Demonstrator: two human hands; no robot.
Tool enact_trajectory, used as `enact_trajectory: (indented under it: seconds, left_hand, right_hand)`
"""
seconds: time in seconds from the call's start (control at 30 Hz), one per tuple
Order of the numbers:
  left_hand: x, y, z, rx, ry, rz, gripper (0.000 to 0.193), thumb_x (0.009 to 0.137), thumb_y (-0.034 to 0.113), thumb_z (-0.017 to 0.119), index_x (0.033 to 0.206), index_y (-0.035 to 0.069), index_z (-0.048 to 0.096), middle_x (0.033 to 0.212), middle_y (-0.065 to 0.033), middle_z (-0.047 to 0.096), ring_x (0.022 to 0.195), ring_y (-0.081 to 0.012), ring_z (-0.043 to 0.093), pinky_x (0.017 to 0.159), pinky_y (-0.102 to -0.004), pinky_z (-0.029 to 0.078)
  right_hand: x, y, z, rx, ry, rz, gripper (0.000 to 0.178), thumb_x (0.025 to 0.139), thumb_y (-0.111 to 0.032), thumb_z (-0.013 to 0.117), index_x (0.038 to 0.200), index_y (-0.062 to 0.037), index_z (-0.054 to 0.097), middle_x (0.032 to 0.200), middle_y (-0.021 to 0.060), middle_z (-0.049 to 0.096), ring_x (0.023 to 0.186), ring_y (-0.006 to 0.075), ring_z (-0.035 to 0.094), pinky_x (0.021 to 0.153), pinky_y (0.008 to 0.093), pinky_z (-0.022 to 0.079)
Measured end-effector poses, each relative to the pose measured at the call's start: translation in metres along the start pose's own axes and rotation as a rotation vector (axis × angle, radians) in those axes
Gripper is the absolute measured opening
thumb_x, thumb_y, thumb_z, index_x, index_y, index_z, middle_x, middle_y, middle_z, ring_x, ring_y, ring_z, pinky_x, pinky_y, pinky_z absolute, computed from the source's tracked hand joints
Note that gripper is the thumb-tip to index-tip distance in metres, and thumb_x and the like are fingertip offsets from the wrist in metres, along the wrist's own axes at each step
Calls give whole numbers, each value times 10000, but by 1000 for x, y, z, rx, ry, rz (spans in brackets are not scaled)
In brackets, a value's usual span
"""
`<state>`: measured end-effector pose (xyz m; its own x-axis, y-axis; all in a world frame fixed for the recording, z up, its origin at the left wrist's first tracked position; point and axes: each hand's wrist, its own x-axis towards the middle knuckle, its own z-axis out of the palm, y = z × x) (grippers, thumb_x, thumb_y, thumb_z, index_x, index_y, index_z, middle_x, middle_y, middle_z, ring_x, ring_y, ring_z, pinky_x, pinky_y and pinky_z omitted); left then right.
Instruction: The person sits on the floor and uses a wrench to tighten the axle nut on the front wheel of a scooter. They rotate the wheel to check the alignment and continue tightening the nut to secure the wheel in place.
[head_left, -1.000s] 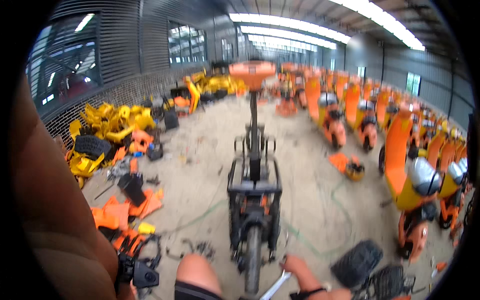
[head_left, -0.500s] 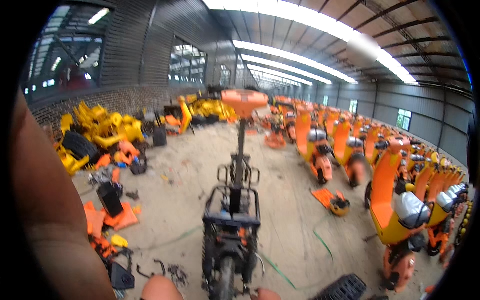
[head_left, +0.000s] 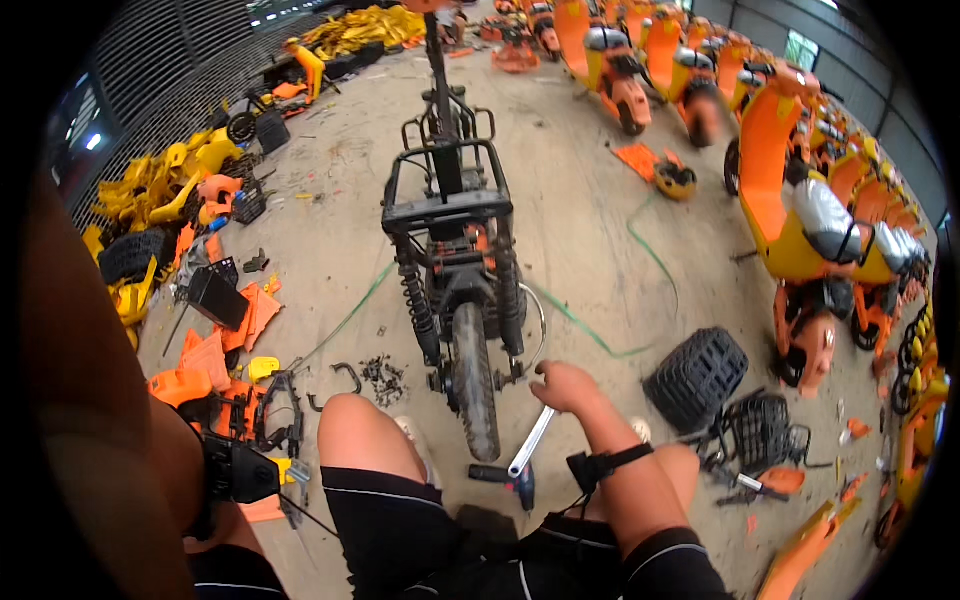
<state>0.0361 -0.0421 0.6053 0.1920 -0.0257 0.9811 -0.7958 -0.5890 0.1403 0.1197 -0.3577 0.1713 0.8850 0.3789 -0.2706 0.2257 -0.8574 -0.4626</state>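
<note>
My right hand (head_left: 567, 388) is closed around one end of a long silver wrench (head_left: 532, 440), just right of the rear wheel (head_left: 475, 400) of a stripped scooter frame (head_left: 462, 285). The wrench slants down and left from my fist. Below the wheel, by the wrench's lower end, a dark cordless drill (head_left: 522, 484) lies on the floor. The scooter stands upright between my knees, its black rear rack (head_left: 448, 212) and shock absorbers (head_left: 415, 305) bare. My left arm (head_left: 100, 420) rises close along the left edge, and its hand is out of view.
Loose black brackets (head_left: 382, 380), a black box (head_left: 215, 296) and orange panels (head_left: 205, 360) litter the left side. Black baskets (head_left: 698, 380) lie to the right. A green strap (head_left: 590, 335) trails over the floor. Orange scooters (head_left: 770, 190) stand in rows at right.
The view has tipped downward, bringing my legs, the wheel and the drill into sight. My right forearm and hand, with the wrench, now show beside the wheel.
</note>
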Motion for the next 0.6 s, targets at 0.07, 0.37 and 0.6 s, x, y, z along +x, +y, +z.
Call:
enact_trajectory:
  seconds: [0.07, 0.37, 0.6]
  left_hand:
    - [-29, -1, 7, -61, -31, -119, 653, 907, 161, 662, 1485, 50, 380, 1369, -158, 567, 1257, -253, 536, 1044, -391, 419]
    - [-306, -85, 98, -275, -130, -1553, 625, 888, 247, 667, 1439, 56, 443, 1235, -98, 632, 1103, -205, 596, 923, -361, 470]
    - [-461, -67, 97, -53, -668, -1922, 599, 932, 242, 604, 1438, -10, 406, 1233, -145, 589, 1124, -256, 581, 889, -403, 488]
  right_hand:
    - [5, -11, -7, 8, -5, -46, 425, 882, -351, 618, 1162, -33, 657, 1033, 192, 712, 990, 374, 670, 855, 456, 535]
    - [-32, 6, -6, 126, 62, -1, 378, 882, -337, 620, 1123, -50, 664, 1012, 193, 703, 960, 377, 667, 832, 465, 535]
    - [-54, 8, -1, 109, -44, 49, 358, 877, -352, 620, 1060, -47, 657, 1042, 189, 685, 968, 386, 665, 829, 492, 535]
